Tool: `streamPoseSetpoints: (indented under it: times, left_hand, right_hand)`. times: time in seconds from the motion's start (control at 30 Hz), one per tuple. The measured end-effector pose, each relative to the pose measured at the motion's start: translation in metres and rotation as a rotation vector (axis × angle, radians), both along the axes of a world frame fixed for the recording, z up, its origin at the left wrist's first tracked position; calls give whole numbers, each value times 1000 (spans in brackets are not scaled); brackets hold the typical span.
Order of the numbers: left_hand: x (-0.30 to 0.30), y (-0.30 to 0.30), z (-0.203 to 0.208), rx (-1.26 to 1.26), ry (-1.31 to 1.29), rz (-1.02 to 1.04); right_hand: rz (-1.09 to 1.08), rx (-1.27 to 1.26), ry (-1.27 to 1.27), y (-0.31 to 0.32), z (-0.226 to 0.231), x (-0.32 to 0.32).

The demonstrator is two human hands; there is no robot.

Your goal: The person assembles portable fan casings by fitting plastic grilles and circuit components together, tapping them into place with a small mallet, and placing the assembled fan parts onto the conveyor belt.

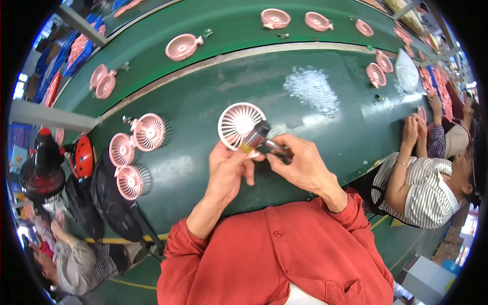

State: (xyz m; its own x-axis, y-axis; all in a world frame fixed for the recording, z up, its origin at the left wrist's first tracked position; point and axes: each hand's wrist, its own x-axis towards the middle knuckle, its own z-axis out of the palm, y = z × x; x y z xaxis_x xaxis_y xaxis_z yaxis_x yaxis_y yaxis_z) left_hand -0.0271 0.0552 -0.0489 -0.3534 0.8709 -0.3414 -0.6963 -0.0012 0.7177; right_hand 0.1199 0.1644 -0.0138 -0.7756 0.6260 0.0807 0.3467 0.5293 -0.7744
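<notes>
My left hand (226,170) is closed on the lower edge of a round pale pink fan housing (239,119), its slatted grille face up over the table. In my right hand (305,165) is the dark handle of a small mallet (256,134). The mallet's head has a black end and a yellowish end and lies across the housing's lower right edge. The head hides the place where the housing meets my left fingers. To the left, three more pink fan housings (149,132) rest on the green table (188,107).
Small clear plastic pieces (311,90) are heaped beyond my right hand. A green conveyor belt (229,30) carries several pink housings along the far side. A co-worker in a striped top (422,188) sits at right, near a clear bag (406,71). Black bags (114,203) hang at left.
</notes>
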Motion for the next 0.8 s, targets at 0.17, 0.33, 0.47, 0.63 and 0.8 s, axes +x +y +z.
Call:
streamPoseSetpoints:
  times: [0.17,0.33,0.47,0.63,0.8]
  left_hand:
    - [0,-11,-9,-98,-111,-39]
    - [4,-11,-16,-61,-247,20]
    - [4,-11,-13,54,-377,-100]
    - [2,-11,-13,-7,-357,-149]
    - [-3,-32,0,-137,392,-102]
  right_hand:
    - [67,105,114,-2,-4,2]
    - [202,258,-55,-19,-10,1]
    - [221,380,-18,-17,-15,1]
    - [227,417,58,-12,-25,-3]
    - [-51,-214,103,14,-9,-4]
